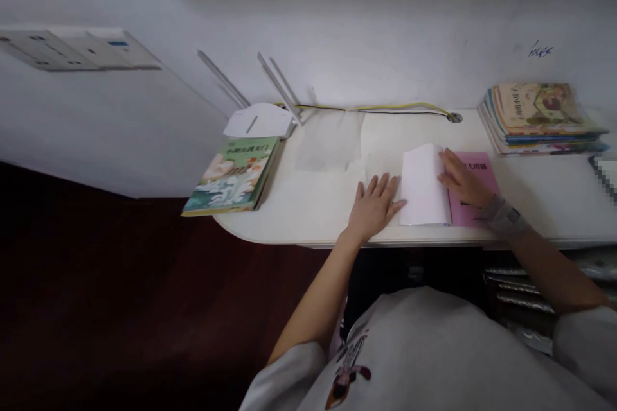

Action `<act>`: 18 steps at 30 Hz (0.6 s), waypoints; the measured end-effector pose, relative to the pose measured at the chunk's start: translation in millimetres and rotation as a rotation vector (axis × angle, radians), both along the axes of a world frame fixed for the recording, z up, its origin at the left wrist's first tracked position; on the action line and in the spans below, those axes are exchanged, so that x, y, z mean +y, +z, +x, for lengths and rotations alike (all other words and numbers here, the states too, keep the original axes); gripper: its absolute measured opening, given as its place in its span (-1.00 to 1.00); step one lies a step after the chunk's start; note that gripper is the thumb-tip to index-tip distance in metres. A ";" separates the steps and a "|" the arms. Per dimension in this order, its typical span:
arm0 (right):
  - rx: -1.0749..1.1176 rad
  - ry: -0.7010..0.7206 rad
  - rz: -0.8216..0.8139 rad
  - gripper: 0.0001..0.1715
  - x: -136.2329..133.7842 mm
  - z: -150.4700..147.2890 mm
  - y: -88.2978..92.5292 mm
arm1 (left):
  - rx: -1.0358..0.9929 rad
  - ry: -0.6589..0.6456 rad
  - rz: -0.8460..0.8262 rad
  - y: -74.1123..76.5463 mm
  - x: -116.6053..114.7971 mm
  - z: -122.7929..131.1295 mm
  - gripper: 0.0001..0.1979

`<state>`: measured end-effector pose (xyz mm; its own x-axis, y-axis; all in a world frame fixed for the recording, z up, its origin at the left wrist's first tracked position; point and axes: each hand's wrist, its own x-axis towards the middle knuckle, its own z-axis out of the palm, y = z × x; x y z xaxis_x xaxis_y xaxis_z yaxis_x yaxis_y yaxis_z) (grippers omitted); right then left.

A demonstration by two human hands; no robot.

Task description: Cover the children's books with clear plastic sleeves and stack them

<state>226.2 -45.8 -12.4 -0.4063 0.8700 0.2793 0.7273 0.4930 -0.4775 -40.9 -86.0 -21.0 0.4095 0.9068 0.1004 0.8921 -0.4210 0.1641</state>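
Note:
A thin pink booklet (475,170) lies on the white desk (318,205) in front of me, with a white sheet (424,185) folded over its left part. My right hand (461,178) rests on the booklet with its fingers stretched flat against the right edge of the white sheet. Just left of the sheet, my left hand (373,205) lies flat on the desk, fingers spread, its thumb touching the sheet's left edge. Neither hand grips anything.
A green picture book (234,174) lies at the desk's left end, a white router (260,119) with antennas behind it. A stack of picture books (542,119) sits at the back right. A yellow cable (400,107) runs along the wall to a desk hole.

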 end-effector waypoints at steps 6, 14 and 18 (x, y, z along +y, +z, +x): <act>-0.123 -0.013 0.010 -0.08 12.0 -13.4 -19.5 | 0.009 0.008 -0.008 0.5 -0.1 0.2 -0.32; -0.220 0.021 0.039 -0.12 1.6 -17.1 -15.0 | -0.076 0.096 -0.033 -1.1 2.2 1.5 -0.28; -0.256 0.015 0.054 -0.12 -1.6 -21.3 -11.8 | -0.170 0.102 -0.125 3.2 5.1 -2.6 -0.34</act>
<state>204.9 -47.4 -24.2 -0.4826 0.8500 0.2112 0.8133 0.5244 -0.2519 -43.5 -80.9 -17.9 0.3019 0.9523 0.0441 0.8839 -0.2970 0.3612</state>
